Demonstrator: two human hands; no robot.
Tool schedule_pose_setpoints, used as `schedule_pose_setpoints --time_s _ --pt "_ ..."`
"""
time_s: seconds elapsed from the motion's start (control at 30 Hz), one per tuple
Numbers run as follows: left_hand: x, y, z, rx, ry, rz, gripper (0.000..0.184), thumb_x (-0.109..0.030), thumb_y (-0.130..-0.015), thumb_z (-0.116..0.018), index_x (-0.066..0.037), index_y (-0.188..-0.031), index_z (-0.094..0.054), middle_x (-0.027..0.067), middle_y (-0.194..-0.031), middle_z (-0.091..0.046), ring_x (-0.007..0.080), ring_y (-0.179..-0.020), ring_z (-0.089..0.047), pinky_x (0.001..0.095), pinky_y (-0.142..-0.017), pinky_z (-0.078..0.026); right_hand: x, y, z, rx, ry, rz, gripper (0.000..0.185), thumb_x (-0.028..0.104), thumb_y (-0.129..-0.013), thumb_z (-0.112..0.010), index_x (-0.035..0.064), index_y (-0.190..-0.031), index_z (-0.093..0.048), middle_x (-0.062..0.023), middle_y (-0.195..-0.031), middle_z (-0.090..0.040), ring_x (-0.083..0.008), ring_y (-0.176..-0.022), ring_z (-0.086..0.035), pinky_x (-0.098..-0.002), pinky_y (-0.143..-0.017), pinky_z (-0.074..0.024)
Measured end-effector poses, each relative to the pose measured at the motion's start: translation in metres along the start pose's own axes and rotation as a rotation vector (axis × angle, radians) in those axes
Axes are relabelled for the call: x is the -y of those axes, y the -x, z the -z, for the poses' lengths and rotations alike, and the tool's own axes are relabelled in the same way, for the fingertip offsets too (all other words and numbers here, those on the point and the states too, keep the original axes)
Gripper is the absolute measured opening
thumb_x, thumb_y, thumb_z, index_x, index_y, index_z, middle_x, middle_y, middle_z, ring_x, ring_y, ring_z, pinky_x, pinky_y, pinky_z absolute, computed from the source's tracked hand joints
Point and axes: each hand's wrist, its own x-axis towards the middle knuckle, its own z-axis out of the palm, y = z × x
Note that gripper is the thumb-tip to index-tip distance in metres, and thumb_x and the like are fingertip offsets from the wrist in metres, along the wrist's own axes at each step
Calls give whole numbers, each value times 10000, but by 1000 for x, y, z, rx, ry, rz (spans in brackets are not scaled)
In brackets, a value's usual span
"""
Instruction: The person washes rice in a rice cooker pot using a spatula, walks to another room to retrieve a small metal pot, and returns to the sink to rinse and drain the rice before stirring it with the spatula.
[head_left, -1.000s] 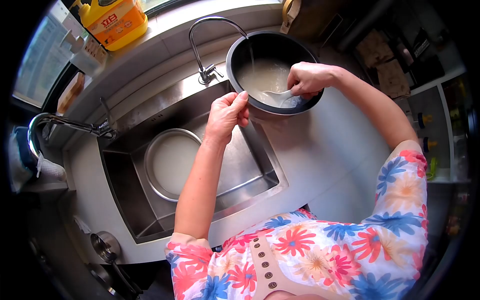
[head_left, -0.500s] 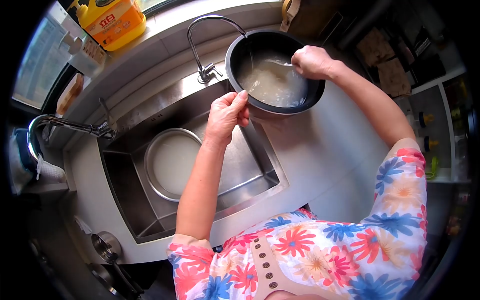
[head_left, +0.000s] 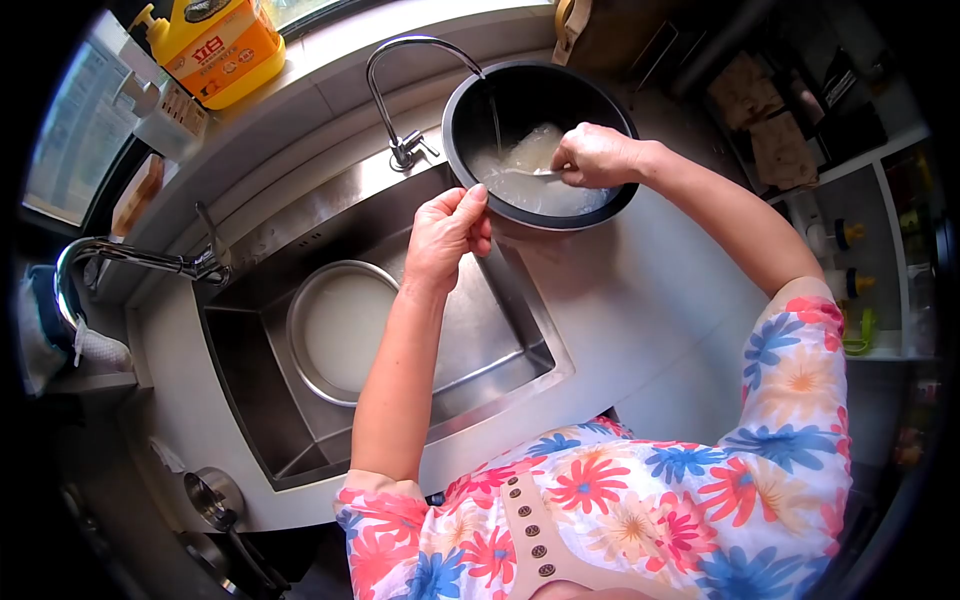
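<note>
Down and toward the near left it's coming, my right hand (head_left: 595, 157), carrying the spoon (head_left: 540, 173) lower than half a second ago, while my left hand (head_left: 447, 228) is staying at the rim. Now those right fingers are clenching around the spoon's handle, and the spoon's tip is working in cloudy water (head_left: 565, 200) against a whitish mound (head_left: 536, 143), whose grains I'm not making out. On the left I'm pinching the rim between thumb and curled fingers. The dark-lined pot (head_left: 545, 88) is standing on the counter (head_left: 650, 310), right beside the sink (head_left: 490, 310), and a thin stream (head_left: 496, 128) is running into it from the slim tap (head_left: 418, 41). With that filling, I'm judging the pot to be heavy and stiff-walled, probably slick where it's wet, so the rim is looking like the surest hold, a hand on each side for any lifting. The spoon I'm guessing to be light and rigid, best gripped well up its handle, clear of the water; the mound is looking soft and loose.
</note>
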Motion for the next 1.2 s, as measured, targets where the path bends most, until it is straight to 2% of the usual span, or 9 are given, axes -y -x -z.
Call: schedule_pose_setpoints --time_s 0.2,0.3,0.4,0.53,0.9,1.0,1.1,1.13,1.2 --pt "0 0 1 7 7 0 253 -285 -874 -585 -69 -743 -562 19 -579 -550 93 -434 -504 207 -419 -422 4 19 17 122 -50 71 201 91 -719 -555 15 -867 -667 -130 -698 -644 -229 -660 -636 -329 -638 -500" --pt "2 0 1 8 18 -3 253 -284 -874 -585 -69 -742 -563 19 -579 -551 93 -434 -504 207 -419 -425 15 28 27 154 -275 -88 200 83 -743 -546 2 -882 -665 -127 -689 -643 -197 -650 -641 -307 -640 -508" --pt "1 0 2 8 15 2 254 -283 -873 -586 -68 -740 -564 19 -578 -551 93 -435 -505 207 -418 -427 4 15 10 108 21 -8 194 116 -733 -564 65 -883 -677 -128 -771 -650 -250 -755 -633 -340 -704 -500" --pt "-1 1 1 0 2 10 253 -281 -870 -592 -67 -738 -565 21 -575 -551 93 -434 -505 207 -417 -429 5 9 17 23 191 -133 172 123 -714 -570 101 -843 -681 -114 -841 -653 -281 -852 -615 -373 -735 -491" --pt "0 -2 0 -10 0 16 259 -281 -870 -593 -68 -727 -557 24 -579 -549 97 -439 -506 210 -417 -431 -26 -6 36 -303 347 -236 180 65 -703 -530 103 -806 -673 -114 -834 -656 -301 -831 -622 -388 -711 -501" --pt "-2 -1 1 -17 -13 16 258 -279 -873 -589 -69 -726 -556 23 -578 -548 97 -437 -503 211 -417 -428 -19 -2 34 -90 376 -265 194 31 -661 -536 66 -802 -663 -148 -865 -654 -314 -841 -624 -383 -713 -501" --pt "0 1 1 -6 2 8 258 -278 -874 -587 -70 -726 -554 24 -577 -546 98 -434 -499 212 -417 -427 -23 0 21 103 304 -171 150 2 -626 -517 28 -683 -654 -176 -694 -635 -294 -682 -644 -365 -554 -507" --pt "1 0 1 -6 5 8 258 -279 -874 -587 -70 -725 -553 25 -576 -546 99 -433 -499 212 -418 -427 -22 -1 21 183 245 -158 118 16 -639 -512 9 -614 -628 -139 -581 -602 -239 -517 -607 -339 -446 -472" --pt "0 -1 0 -8 3 9 260 -280 -873 -588 -71 -723 -551 25 -575 -546 101 -432 -499 214 -419 -428 -5 6 32 312 56 -190 104 33 -654 -522 2 -611 -612 -105 -554 -585 -195 -460 -562 -316 -423 -453"
